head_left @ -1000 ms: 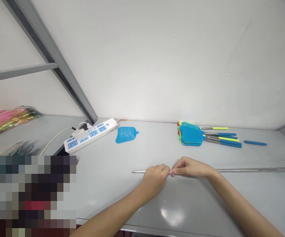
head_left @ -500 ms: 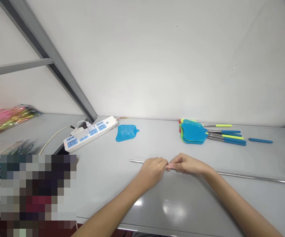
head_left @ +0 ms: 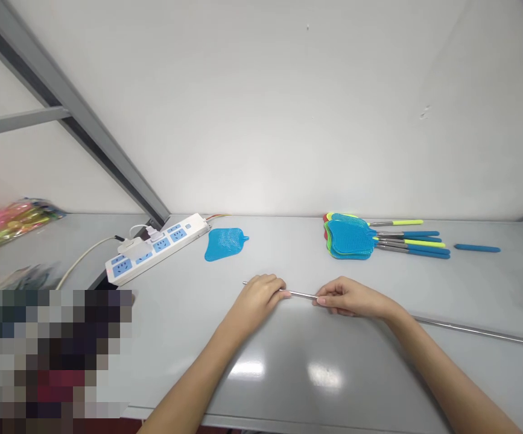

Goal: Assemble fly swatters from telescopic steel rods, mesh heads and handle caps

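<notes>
A thin metal rod (head_left: 303,295) runs across the table in front of me. My left hand (head_left: 260,296) is closed round it near its left tip, which pokes out beyond the knuckles. A short way to the right, my right hand (head_left: 351,296) pinches the rod between thumb and fingers. Beyond my right forearm a metal length continues to the right edge of the view; the forearm hides whether it is one piece. Behind my hands lie a loose blue fly swatter head (head_left: 225,244) and, farther right, a pile of fly swatters (head_left: 350,238) with blue and yellow grips.
A loose blue handle grip (head_left: 477,248) lies right of the pile. At the left stands a white power strip (head_left: 159,248) with plugs and a cable. Bagged colourful items (head_left: 12,223) are at the far left, near a pixelated patch. A metal frame post (head_left: 84,126) rises there.
My left hand has slid left, away from my right hand, so a bare stretch of rod now shows between them. My right hand still pinches the rod. The view has shifted slightly.
</notes>
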`<action>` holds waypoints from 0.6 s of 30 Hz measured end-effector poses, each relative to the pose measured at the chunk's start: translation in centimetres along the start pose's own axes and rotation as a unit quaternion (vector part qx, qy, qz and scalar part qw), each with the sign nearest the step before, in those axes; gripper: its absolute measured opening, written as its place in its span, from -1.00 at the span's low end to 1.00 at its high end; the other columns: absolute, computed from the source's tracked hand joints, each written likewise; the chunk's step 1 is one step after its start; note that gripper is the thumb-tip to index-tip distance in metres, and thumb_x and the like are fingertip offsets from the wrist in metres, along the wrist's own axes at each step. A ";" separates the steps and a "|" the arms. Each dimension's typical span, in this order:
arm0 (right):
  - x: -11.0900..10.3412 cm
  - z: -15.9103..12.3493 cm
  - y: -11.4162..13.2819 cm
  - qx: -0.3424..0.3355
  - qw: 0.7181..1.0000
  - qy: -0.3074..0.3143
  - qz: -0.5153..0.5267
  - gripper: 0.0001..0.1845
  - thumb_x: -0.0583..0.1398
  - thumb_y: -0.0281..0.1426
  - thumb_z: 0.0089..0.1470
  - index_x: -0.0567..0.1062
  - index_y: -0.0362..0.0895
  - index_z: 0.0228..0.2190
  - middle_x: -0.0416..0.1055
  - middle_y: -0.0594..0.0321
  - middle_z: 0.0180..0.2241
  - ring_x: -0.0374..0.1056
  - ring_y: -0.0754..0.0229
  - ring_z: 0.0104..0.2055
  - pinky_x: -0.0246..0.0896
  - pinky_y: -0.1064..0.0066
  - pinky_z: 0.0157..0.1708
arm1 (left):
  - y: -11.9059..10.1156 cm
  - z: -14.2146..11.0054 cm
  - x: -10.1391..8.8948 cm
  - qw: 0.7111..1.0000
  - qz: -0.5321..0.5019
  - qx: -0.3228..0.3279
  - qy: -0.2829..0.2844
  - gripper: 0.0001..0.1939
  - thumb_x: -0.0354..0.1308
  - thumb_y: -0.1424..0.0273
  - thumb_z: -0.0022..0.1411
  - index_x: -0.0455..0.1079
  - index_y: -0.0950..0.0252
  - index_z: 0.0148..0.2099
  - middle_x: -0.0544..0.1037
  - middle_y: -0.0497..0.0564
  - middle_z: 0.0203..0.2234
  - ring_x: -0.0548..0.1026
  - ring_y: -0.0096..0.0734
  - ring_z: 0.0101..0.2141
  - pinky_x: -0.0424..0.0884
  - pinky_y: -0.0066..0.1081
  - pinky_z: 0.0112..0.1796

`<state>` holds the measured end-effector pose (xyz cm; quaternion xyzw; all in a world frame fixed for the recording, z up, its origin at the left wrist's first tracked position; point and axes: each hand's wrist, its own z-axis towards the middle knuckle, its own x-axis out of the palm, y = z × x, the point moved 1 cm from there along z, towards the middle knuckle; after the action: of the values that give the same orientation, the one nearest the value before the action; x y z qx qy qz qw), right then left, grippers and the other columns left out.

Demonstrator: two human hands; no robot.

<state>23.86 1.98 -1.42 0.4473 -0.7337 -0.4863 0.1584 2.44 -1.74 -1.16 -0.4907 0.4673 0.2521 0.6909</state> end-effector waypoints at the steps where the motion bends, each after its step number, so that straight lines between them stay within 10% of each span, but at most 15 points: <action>1: -0.1 0.0 -0.1 0.001 1.000 -0.003 0.007 -0.53 0.11 -0.07 -0.15 0.44 -0.25 -0.40 0.18 0.31 -0.62 -0.03 0.45 -0.68 -0.17 0.54 -0.72 | 0.1 0.1 -0.1 1.000 0.005 -0.005 0.000 -0.68 -0.22 0.22 0.22 0.29 0.25 -0.35 0.39 -0.09 -0.48 0.31 -0.46 -0.40 0.16 -0.44 -0.32; 18: 0.2 1.0 -1.1 -0.031 0.997 -0.013 0.065 -0.59 0.14 -0.15 -0.15 0.48 -0.29 -0.49 -0.01 0.40 -0.73 -0.11 0.44 -0.68 -0.20 0.52 -0.69 | -1.0 -0.1 2.3 0.991 0.135 -0.003 0.011 -0.68 -0.28 0.40 0.24 0.24 0.29 -0.45 0.40 -0.05 -0.57 0.31 -0.47 -0.54 0.13 -0.43 -0.46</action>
<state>23.62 2.27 -2.87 0.3872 -0.7481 -0.5027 0.1942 4.22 -2.46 -2.72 -0.4277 0.5359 0.3391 0.6441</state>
